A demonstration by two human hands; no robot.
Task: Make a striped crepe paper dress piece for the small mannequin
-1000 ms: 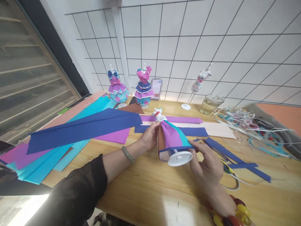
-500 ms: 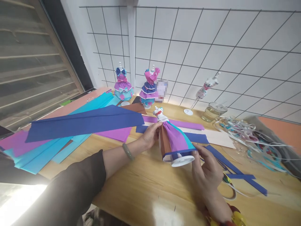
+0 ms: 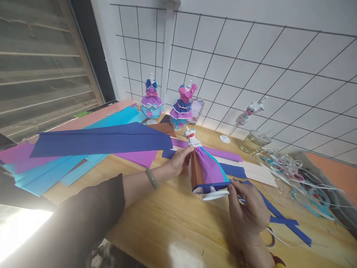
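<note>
A: Quick, nearest first. Hands?
B: Two. Right hand [image 3: 249, 206]: thumb and fingertips closed on the navy hem of the skirt [image 3: 208, 167], other fingers curled. Left hand [image 3: 181, 160]: pinching the skirt at the waist; smooth green bangle [image 3: 152, 178] on that wrist, one.
A: Main thing?
B: One small dress form [image 3: 193, 139], between the hands, slightly tilted above the wood-grain table [image 3: 156, 227]. Skirt is gathered, flared, in brown, purple and turquoise panels. One round white base [image 3: 216, 195] under it.
A: Around the form?
B: Right of it, two flat navy strips [image 3: 290, 221], crossed. Left, one long creased navy sheet [image 3: 103, 141] over turquoise sheets [image 3: 40, 180]; paper or cloth, can't tell, and too overlapped to count. Just behind it, one purple strip [image 3: 224, 153], one navy strip [image 3: 232, 170], one pale strip [image 3: 259, 172].
A: Further right?
B: Grey bin [image 3: 333, 197], one, with curly, tangled ribbons [image 3: 292, 160] beside and in it, uncountable. One clear glass [image 3: 255, 142], pale yellow liquid.
A: Far side?
B: Behind the form and to its left, two dressed forms [image 3: 151, 108], ruffled tiers and bows. Behind-right, one undressed form [image 3: 245, 116], patterned white. Farthest, white wall [image 3: 209, 63], black grid lines.
</note>
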